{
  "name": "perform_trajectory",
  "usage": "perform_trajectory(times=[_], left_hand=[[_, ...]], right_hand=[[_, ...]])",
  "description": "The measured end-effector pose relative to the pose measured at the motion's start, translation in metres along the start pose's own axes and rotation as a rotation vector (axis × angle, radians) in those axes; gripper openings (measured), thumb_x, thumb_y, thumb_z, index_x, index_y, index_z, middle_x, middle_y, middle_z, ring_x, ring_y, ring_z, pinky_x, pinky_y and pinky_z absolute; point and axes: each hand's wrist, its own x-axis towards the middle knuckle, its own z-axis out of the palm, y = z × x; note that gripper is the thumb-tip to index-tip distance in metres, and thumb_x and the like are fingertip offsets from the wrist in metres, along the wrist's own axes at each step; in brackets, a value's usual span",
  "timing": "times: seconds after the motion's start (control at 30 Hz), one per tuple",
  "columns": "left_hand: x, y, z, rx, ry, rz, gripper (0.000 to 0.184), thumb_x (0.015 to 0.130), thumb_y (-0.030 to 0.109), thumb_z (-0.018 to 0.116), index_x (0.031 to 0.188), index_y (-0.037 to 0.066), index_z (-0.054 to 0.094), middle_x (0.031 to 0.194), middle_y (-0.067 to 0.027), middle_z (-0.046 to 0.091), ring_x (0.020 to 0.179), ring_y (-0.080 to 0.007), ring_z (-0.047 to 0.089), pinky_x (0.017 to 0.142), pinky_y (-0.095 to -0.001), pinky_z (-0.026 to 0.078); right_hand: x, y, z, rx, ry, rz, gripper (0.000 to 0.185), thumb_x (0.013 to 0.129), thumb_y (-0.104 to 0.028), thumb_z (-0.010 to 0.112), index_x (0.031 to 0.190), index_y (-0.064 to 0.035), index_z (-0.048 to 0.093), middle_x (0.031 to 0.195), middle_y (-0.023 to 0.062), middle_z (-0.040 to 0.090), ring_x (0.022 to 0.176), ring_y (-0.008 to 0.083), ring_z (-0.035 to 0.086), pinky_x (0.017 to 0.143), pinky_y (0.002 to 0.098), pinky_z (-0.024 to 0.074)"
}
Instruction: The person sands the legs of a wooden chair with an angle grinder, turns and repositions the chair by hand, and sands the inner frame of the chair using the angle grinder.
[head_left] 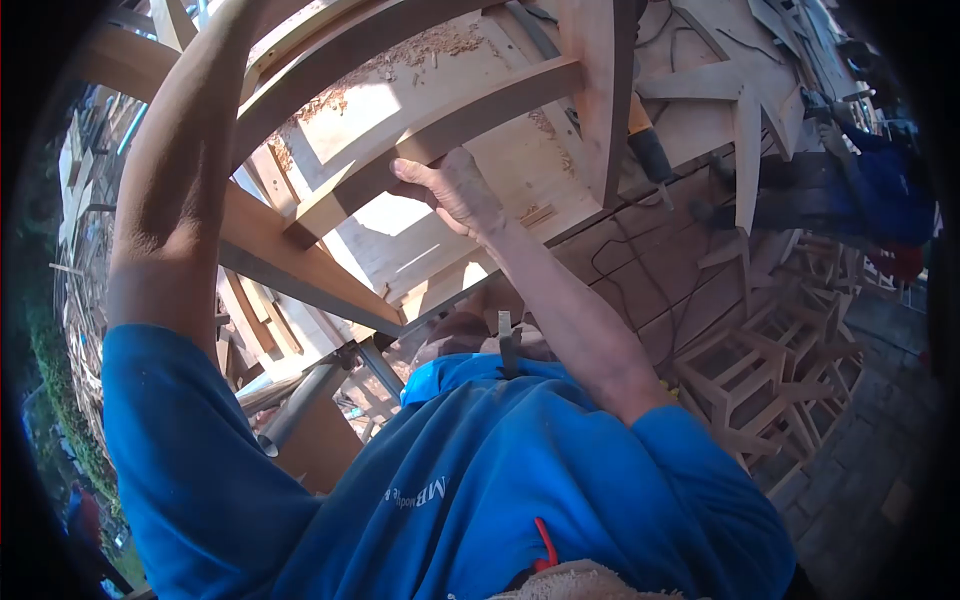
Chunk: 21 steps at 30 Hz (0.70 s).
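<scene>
My right hand (pixel 455 190) is closed at the lower edge of a curved wooden rail (pixel 500 100), its thumb against the rail's face. Some of its fingers are hidden. The rail belongs to a wooden frame with a broad upright (pixel 600 100) on the right and a tapered leg (pixel 300 265) at the lower left. A second curved rail (pixel 340 70) runs behind it. On the left, my left forearm (pixel 175 170) stretches up past the top edge of the view, so the left hand is out of sight. The frame rests on a pale board (pixel 400 245) strewn with wood shavings.
An orange-and-black power tool (pixel 650 150) lies right of the upright, with a dark cable (pixel 610 265) below. Angled wooden parts (pixel 745 130) lie at the upper right. Several wooden frames (pixel 770 380) are heaped at the lower right. Another person (pixel 850 190) is at the far right.
</scene>
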Motion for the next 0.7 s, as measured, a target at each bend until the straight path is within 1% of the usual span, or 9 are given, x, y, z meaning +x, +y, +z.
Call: perform_trajectory(times=[0.1,0.17,0.27,0.33,0.37,0.43,0.5,0.63,0.7], left_hand=[[-0.049,0.037,0.006,0.014,0.116,0.05,0.098,0.068,0.067,0.083,0.149,0.021,0.053,0.154,-0.0189,0.044,0.142,-0.0311,0.044,0.117,-0.0479,0.03],[-0.089,0.054,0.021,0.039,0.196,0.054,0.101,0.068,0.067,0.083,0.152,0.022,0.051,0.159,-0.0189,0.041,0.146,-0.0315,0.041,0.119,-0.0486,0.028],[-0.142,0.055,0.07,0.213,0.23,-0.066,0.105,0.067,0.068,0.083,0.156,0.024,0.049,0.165,-0.019,0.038,0.152,-0.0321,0.038,0.123,-0.0496,0.025],[-0.157,0.041,0.104,0.404,0.334,-0.108,0.101,0.069,0.068,0.08,0.157,0.032,0.047,0.171,-0.0093,0.028,0.158,-0.0291,0.024,0.125,-0.0538,0.015],[-0.158,0.042,0.108,0.415,0.438,-0.05,0.092,0.075,0.06,0.082,0.156,0.033,0.047,0.168,-0.0123,0.033,0.156,-0.0304,0.029,0.124,-0.0513,0.017],[-0.153,0.025,0.123,0.435,0.506,-0.032,0.077,0.083,0.043,0.081,0.154,0.034,0.05,0.168,-0.0082,0.035,0.156,-0.0267,0.028,0.122,-0.0489,0.021],[-0.152,0.02,0.128,0.498,0.536,-0.032,0.07,0.088,0.033,0.079,0.153,0.032,0.052,0.168,-0.005,0.035,0.156,-0.0232,0.03,0.123,-0.0462,0.022],[-0.16,0.019,0.112,0.128,0.582,0.044,0.06,0.092,0.033,0.076,0.149,0.027,0.056,0.166,-0.0065,0.038,0.153,-0.0256,0.035,0.125,-0.0463,0.022],[-0.189,0.047,0.091,0.114,0.848,-0.067,0.061,0.09,0.03,0.08,0.147,0.023,0.058,0.158,-0.0112,0.047,0.143,-0.0303,0.048,0.121,-0.0465,0.031]], right_hand=[[-0.003,-0.009,0.001,-0.003,0.023,0.049,0.028,0.089,-0.008,0.08,0.112,-0.0006,0.066,0.104,0.0097,0.071,0.09,0.0178,0.073,0.075,0.0309,0.0667],[-0.001,-0.01,-0.001,-0.053,0.034,0.108,0.032,0.094,-0.008,0.076,0.121,0.002,0.062,0.112,0.0122,0.07,0.092,0.022,0.073,0.08,0.0329,0.0666],[-0.001,-0.018,-0.007,-0.254,-0.007,0.111,0.034,0.097,-0.01,0.072,0.125,0.0051,0.058,0.11,0.0135,0.069,0.089,0.0204,0.073,0.076,0.0314,0.0649],[0.003,-0.016,-0.018,-0.393,0.006,0.135,0.039,0.096,-0.019,0.073,0.125,0.002,0.057,0.109,0.0127,0.068,0.086,0.0182,0.072,0.073,0.0289,0.0629],[-0.003,-0.023,-0.018,-0.507,0.075,0.175,0.04,0.095,-0.02,0.074,0.124,0.0009,0.057,0.108,0.012,0.068,0.086,0.0173,0.072,0.073,0.0283,0.0625],[-0.006,-0.035,-0.036,-0.746,0.138,0.194,0.048,0.089,-0.025,0.079,0.124,-0.0016,0.056,0.103,0.0103,0.064,0.082,0.0173,0.071,0.071,0.0299,0.0607],[-0.035,-0.064,-0.06,-1.021,0.307,-0.139,0.056,0.086,-0.024,0.081,0.128,-0.0004,0.052,0.103,0.0115,0.062,0.088,0.0202,0.07,0.075,0.0349,0.0588],[-0.08,-0.118,-0.125,-1.481,0.772,-0.649,0.071,0.083,-0.03,0.082,0.136,-0.0011,0.046,0.126,0.0221,0.061,0.118,0.0325,0.06,0.101,0.0446,0.0489],[-0.075,-0.119,-0.16,-1.521,0.794,-0.545,0.075,0.083,-0.035,0.08,0.139,-0.0001,0.045,0.131,0.0239,0.058,0.122,0.0362,0.058,0.105,0.0454,0.0465]])
